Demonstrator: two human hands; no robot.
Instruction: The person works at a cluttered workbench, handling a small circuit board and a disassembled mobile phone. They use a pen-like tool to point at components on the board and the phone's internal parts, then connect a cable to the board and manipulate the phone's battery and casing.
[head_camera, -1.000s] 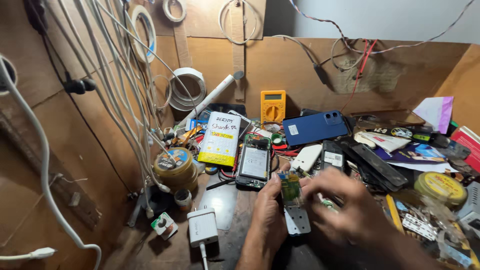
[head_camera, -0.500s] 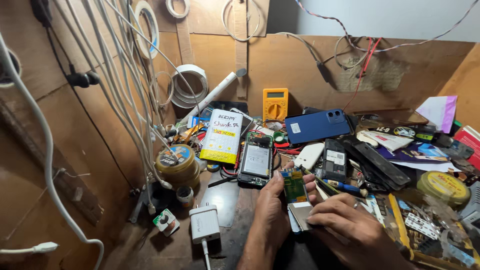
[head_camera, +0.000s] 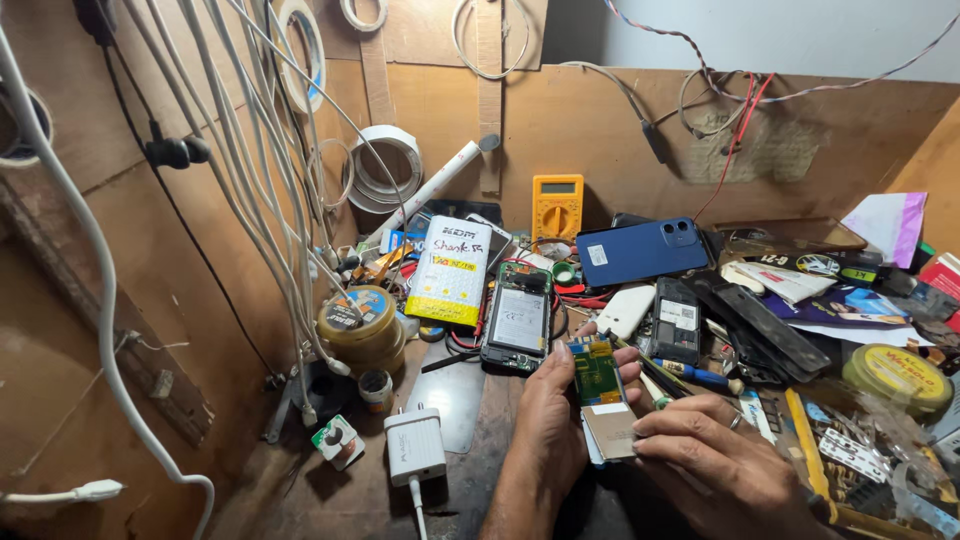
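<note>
- Left hand (head_camera: 552, 415) near centre of the bench (head_camera: 300, 500); fingers curled around a small green board (head_camera: 597, 372), thumb on its left edge, fingertips at its right edge; board held upright-tilted, face toward the camera, with a grey-tan lower section (head_camera: 610, 430) below the green part
- Right hand (head_camera: 715, 455) just right of the left, fingers bent and closed down; fingertips touching the right edge of the tan lower section; cannot tell whether it pinches a tool
- Board sits above the near bench edge, between both hands; just near of an opened phone (head_camera: 518, 318) lying face up with its insides showing
- Left of the hands: white charger (head_camera: 415, 447) with cable running toward the near edge; small white adapter (head_camera: 338, 442) further left; round tin (head_camera: 362, 322) far-left of the charger
- Far of the opened phone: white-and-yellow box (head_camera: 451, 270) leaning; yellow multimeter (head_camera: 557, 207) against the back wall; blue phone (head_camera: 642, 250) lying back up to its right
- Right of the board: white cover (head_camera: 625, 311), black phone part (head_camera: 677, 320), blue-handled tool (head_camera: 695, 375) lying just far of the right hand; yellow tin (head_camera: 897, 375) at far right
- Left wall: bundle of white cables (head_camera: 240, 180) hanging; tape rolls (head_camera: 385, 165) on the wall behind
</note>
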